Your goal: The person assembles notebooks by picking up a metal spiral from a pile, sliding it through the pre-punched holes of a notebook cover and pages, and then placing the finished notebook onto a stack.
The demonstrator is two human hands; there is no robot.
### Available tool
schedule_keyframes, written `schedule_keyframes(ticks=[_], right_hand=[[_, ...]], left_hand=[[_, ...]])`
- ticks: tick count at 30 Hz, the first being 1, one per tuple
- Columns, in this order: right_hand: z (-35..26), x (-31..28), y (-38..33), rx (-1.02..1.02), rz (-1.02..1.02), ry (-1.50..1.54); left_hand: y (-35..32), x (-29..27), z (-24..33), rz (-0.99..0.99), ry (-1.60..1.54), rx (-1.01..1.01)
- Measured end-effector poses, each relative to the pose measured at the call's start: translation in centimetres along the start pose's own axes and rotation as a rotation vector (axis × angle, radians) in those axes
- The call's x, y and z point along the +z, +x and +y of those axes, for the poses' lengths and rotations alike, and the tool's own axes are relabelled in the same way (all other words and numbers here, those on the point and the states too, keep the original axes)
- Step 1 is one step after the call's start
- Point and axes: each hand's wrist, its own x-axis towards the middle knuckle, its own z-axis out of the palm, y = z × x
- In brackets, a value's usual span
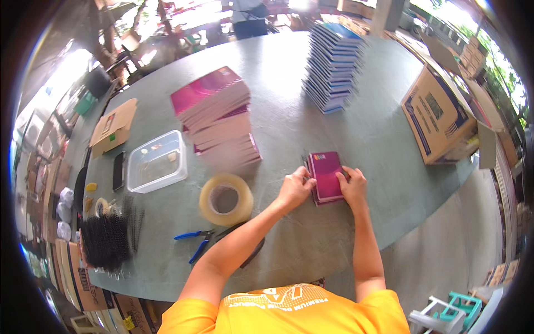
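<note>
A small stack of magenta notebooks (327,177) lies on the grey-green table in front of me. My left hand (297,188) grips its left edge, thumb and fingers closed against the side. On the opposite edge my right hand (352,186) holds the stack with curled fingers. How many notebooks lie under the top one, I cannot make out. Farther left rises a tall, uneven pile of magenta notebooks (214,92), fanned in layers. A high stack of blue notebooks (332,67) stands at the far side of the table.
A roll of clear tape (208,209), blue-handled cutters (194,236) and a clear plastic box (158,185) lie to my left. Black spiral wires (105,239) are bundled near the left edge. An open cardboard box (436,119) sits at right, with plastic stools (445,312) below.
</note>
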Motion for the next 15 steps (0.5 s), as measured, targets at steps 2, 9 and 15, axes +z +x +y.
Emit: schedule_keyframes(ticks=[2,9,15], right_hand=[[0.7,0.2,-0.2,-0.038,-0.005,0.038],[14.0,-12.0,-10.2,0.358,1.094,0.182],[16.8,-2.7,-18.7,0.653,0.615,0.059]], left_hand=[[-0.1,-0.3,-0.1,0.045,0.045,0.05],[-0.4,-1.6,-0.4,-0.079,-0.14,-0.094],[-0.2,-0.6,-0.3,-0.045,-0.048,0.028]])
